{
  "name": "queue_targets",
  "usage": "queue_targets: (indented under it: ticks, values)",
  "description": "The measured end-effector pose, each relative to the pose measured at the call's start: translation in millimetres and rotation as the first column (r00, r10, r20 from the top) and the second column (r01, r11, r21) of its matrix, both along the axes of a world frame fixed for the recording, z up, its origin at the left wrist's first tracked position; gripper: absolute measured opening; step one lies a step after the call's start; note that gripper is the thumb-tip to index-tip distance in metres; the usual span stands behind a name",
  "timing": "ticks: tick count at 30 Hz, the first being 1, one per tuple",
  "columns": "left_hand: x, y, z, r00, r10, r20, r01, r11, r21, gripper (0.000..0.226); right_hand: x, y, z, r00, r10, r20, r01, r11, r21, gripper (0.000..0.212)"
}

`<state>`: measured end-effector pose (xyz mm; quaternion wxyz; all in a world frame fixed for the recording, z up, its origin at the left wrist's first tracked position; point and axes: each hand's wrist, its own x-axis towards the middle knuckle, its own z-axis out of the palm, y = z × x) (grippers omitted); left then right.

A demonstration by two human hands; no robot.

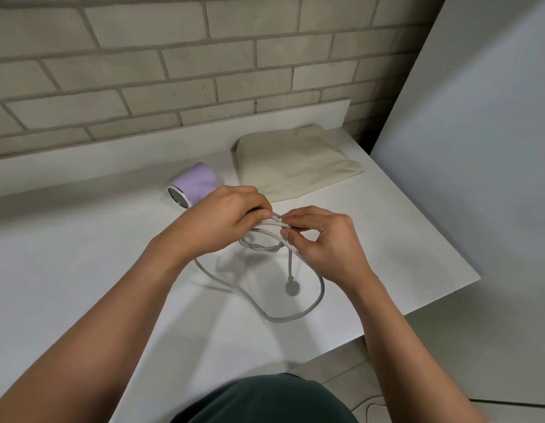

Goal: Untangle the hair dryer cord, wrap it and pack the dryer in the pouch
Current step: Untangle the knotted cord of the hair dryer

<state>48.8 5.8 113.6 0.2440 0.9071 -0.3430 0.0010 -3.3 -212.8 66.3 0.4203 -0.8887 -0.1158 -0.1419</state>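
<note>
A lilac hair dryer (194, 183) lies on the white table (82, 270), its round end facing left. Its grey cord (308, 309) runs across the table in a big loose loop and rises into a tangle of coils between my hands. My left hand (222, 218) is closed around those coils, partly covering the dryer. My right hand (326, 239) pinches the cord strands just to the right of it. The plug end (290, 289) hangs down below the tangle. A beige cloth pouch (295, 163) lies flat behind my hands, to the right of the dryer.
A brick wall (173, 71) and a low white ledge (112, 160) close the back of the table. A white panel (478, 148) stands at the right. The table's right edge (448, 303) runs diagonally, with floor below it.
</note>
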Motion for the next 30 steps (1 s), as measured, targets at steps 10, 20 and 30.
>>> queue_targets:
  ticks: [10, 20, 30]
  values:
    - [-21.4, -11.9, -2.5, 0.879, 0.244, -0.41, -0.432, 0.772, -0.466, 0.018, 2.9, -2.5, -1.0, 0.985, 0.044, -0.17, -0.012, 0.982, 0.186, 0.01]
    - [-6.2, -2.9, -8.6, 0.994, 0.026, 0.108, -0.032, 0.998, 0.052, 0.032, 1.7, -2.8, -1.0, 0.994, 0.043, -0.104, -0.036, 0.997, 0.072, 0.007]
    - [-7.4, 0.4, -14.4, 0.905, 0.414, 0.098, -0.388, 0.898, -0.209, 0.038, 1.5, 0.1, 3.5, 0.965, 0.023, -0.263, 0.065, 0.945, 0.32, 0.006]
